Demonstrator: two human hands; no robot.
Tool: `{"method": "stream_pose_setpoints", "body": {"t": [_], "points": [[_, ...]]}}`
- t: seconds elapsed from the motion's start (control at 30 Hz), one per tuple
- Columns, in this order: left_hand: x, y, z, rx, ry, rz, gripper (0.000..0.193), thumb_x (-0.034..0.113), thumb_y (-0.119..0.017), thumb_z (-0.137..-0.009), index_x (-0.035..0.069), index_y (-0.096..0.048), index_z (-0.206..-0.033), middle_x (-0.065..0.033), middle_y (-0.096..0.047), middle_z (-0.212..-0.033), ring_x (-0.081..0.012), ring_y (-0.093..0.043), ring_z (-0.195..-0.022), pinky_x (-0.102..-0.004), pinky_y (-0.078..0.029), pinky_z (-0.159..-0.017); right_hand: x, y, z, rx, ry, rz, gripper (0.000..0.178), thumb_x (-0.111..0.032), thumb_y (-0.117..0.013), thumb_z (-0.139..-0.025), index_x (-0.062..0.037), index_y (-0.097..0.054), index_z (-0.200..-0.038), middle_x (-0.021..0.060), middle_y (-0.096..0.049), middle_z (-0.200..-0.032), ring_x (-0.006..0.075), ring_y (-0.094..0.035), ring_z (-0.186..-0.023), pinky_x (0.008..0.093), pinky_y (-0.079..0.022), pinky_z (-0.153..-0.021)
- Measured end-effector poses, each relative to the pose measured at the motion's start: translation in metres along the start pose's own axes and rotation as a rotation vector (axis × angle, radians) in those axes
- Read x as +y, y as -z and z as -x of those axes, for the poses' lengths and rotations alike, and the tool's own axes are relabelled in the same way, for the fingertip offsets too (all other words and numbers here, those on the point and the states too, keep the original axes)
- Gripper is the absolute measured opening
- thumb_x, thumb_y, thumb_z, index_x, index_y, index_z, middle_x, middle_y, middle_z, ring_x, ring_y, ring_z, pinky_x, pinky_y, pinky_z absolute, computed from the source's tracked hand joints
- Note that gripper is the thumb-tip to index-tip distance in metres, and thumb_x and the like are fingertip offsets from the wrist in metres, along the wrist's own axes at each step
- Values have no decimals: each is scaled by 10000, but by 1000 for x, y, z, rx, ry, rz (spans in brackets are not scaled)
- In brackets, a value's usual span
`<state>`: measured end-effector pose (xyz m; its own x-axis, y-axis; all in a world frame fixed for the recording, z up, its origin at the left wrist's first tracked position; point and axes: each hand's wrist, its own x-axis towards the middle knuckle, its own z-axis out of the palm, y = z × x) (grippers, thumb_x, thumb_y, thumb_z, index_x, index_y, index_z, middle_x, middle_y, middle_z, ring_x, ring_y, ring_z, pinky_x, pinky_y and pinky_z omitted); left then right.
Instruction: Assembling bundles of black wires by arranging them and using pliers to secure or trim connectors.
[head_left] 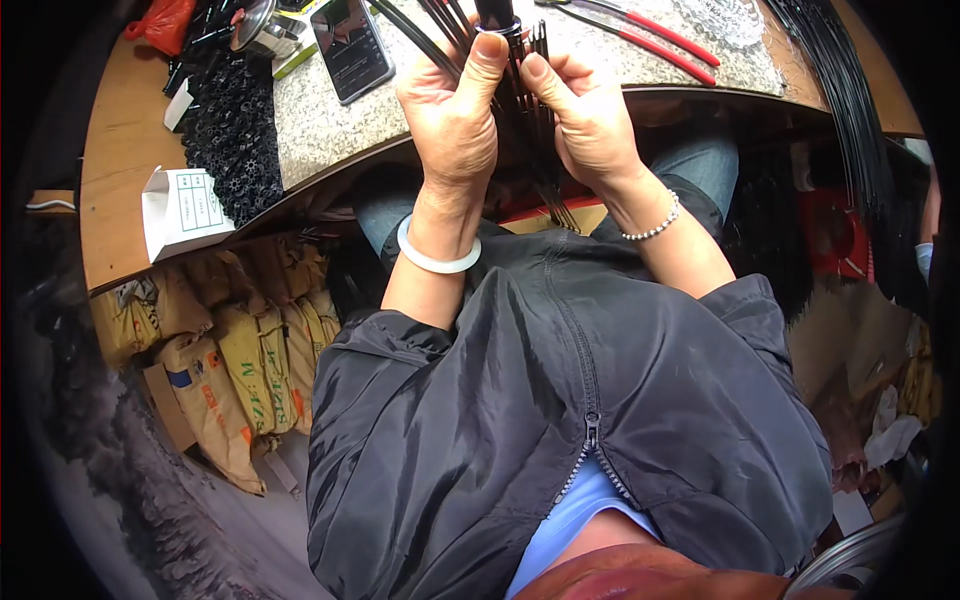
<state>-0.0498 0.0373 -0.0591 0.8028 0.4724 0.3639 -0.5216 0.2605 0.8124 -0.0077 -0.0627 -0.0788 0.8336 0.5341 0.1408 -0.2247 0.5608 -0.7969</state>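
Observation:
My left hand (452, 110) and my right hand (587, 112) are raised together at the table's edge, both closed around a bundle of thin black rods (535, 150). The rods hang down between my palms toward my lap. At their top sits a black round cap piece (497, 17), pressed by my left thumb. I wear a white bangle on the left wrist and a bead bracelet on the right.
On the stone-topped table (320, 120) lie a dark phone (352, 45), red-handled pliers (665, 40), a heap of small black parts (232, 130), a metal pot (262, 30) and a white paper box (185, 208). Long black rods (850, 100) drape at the right. Brown sacks (235, 370) stand under the table.

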Motion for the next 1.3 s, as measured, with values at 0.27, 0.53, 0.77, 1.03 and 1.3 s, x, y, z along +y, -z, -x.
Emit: {"method": "stream_pose_setpoints", "body": {"t": [0.27,0.53,0.77,1.03,1.3], "points": [[-30,9,-13,-137,-237,183,231,191,-559,-865,-10,-586,-975,-68,-625,-867,-132,-583,-763,-247,-468,-698,-1,-5,1,-40,-48,-42,144,-145,-563,-866,-7,-582,-901,23,-606,-829,47,-542,-737,168,-435,-678],[-4,-3,-2,1,-34,64,220,174,-573,-852,8,-586,-995,-74,-635,-892,-155,-601,-814,-266,-476,-765,4,6,-9,-99,-45,-52,147,-159,-556,-870,-19,-585,-901,17,-609,-842,58,-542,-765,188,-430,-721],[19,-19,0,31,164,-198,211,185,-563,-868,-22,-594,-887,-49,-606,-757,-123,-548,-641,-231,-443,-599,3,1,-8,-119,2,-46,117,-126,-559,-865,-19,-597,-894,25,-614,-859,68,-553,-776,191,-434,-721],[11,-16,1,183,-91,-289,120,127,-614,-831,21,-588,-881,1,-592,-789,-70,-519,-680,-194,-417,-635,3,-6,2,-5,78,-107,114,-103,-634,-811,-10,-629,-877,40,-638,-809,60,-568,-722,175,-456,-642],[9,-12,6,118,26,-198,176,153,-608,-839,13,-589,-943,-7,-598,-827,-81,-525,-710,-208,-426,-657,-1,-3,-2,-37,16,-69,127,-121,-634,-814,-17,-634,-887,25,-636,-813,60,-564,-732,185,-455,-667]]}}
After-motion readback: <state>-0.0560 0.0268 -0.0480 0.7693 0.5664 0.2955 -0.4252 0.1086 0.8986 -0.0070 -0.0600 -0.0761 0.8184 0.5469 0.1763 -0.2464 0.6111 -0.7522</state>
